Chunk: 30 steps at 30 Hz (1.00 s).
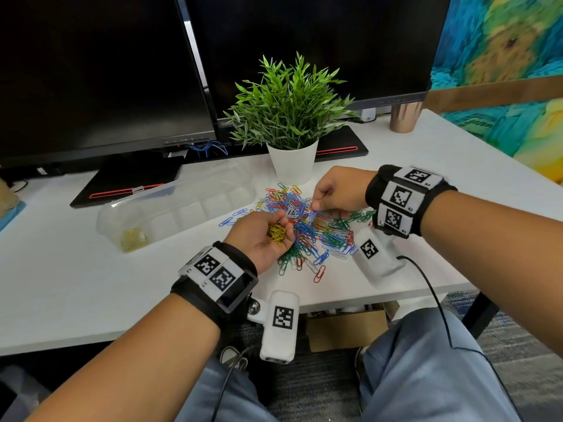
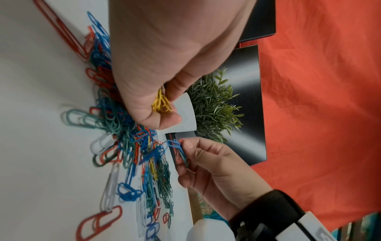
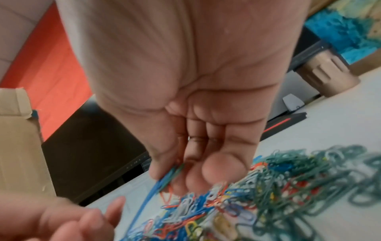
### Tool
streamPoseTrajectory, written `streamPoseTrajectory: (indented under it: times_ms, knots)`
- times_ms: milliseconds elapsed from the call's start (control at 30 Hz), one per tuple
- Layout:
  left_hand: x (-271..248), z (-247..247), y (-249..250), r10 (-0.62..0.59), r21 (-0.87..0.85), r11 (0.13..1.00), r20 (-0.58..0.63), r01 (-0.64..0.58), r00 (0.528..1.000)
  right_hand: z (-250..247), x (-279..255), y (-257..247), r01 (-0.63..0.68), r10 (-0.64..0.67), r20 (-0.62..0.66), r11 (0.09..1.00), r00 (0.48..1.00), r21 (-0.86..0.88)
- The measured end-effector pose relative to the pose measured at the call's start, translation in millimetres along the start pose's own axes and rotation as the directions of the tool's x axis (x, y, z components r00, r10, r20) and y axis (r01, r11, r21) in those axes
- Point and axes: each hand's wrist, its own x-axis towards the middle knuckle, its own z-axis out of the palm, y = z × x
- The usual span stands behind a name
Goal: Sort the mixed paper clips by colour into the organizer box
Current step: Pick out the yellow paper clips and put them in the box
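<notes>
Your left hand (image 1: 259,236) sits at the 7 o'clock edge of the mixed paper clips (image 1: 307,226), palm up, fingers curled around a bunch of yellow clips (image 1: 276,233); too many and too tangled to count. Your right hand (image 1: 338,190) hovers at the pile's 1 o'clock side, thumb and forefinger pinching a few blue clips (image 2: 177,150), two or three as far as the left wrist view shows, with a strand trailing down into the heap. The pile spreads loose on the white desk (image 1: 76,269): blue, green, red, white, yellow, far beyond counting. One red clip (image 1: 319,274) lies apart at 6 o'clock, near the desk's front edge. One clear organizer box (image 1: 176,205) lies at 10 o'clock of the pile, lid open; I make out about five compartments, the nearest-left one holding yellow clips (image 1: 132,237), the others looking bare. One potted plant (image 1: 292,117) stands at 12 o'clock, its white pot just beside the pile's far edge. Two dark monitors (image 1: 100,71) close the back. One copper tumbler (image 1: 405,115) stands well apart at 2 o'clock. Open desk runs wide at 8 o'clock, in front of the box, and at 3 o'clock toward the right edge.
</notes>
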Motion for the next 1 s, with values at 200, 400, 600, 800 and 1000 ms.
streamPoseTrajectory:
  times_ms: [200,400,600,800,1000]
  knots:
    - [2.1,-0.7,-0.3,0.002,0.015,1.0,-0.003,-0.002,1.0,12.3,5.9,-10.2,-0.038,0.038,0.025,0.999,0.999,-0.028]
    - [1.2,-0.8,0.5,0.007,-0.011,1.0,0.001,-0.007,1.0,24.5,14.7,-22.7,-0.047,0.009,-0.083,0.886,0.997,-0.461]
    - [-2.0,-0.4,2.5,0.004,-0.055,0.998,0.023,-0.002,1.0,32.0,20.9,-21.5,0.013,-0.049,-0.059,0.867,0.997,-0.499]
    - [-1.5,-3.3,3.3,0.008,-0.026,1.0,0.04,-0.007,0.999,14.8,13.0,-19.4,0.014,-0.05,-0.102,0.944,0.993,-0.329]
    - [0.5,0.9,2.5,-0.003,0.064,0.998,0.056,-0.001,0.998,3.0,3.7,-27.2,0.051,-0.048,-0.078,0.998,0.996,0.04]
